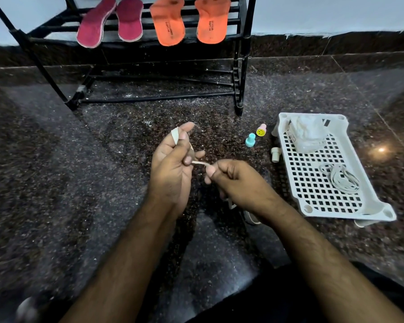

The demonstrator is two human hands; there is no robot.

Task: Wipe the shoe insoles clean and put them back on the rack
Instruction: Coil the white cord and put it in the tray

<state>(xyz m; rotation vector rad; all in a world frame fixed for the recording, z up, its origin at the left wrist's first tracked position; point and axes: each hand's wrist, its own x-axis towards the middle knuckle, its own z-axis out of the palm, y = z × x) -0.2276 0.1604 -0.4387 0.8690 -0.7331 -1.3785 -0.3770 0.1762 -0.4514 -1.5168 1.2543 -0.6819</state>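
- White tray holds a clear bag and pale bands.
- Rack carries four insoles.
- Left hand and right hand both pinch a stretched band.

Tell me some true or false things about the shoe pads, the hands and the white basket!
1. Four insoles lie on the black rack: two pink insoles and two orange insoles. True.
2. The white basket sits on the rack. False: it sits on the floor.
3. The right hand and left hand both hold a pale band. True.
4. The left hand holds an orange insole. False: both orange insoles are on the rack.
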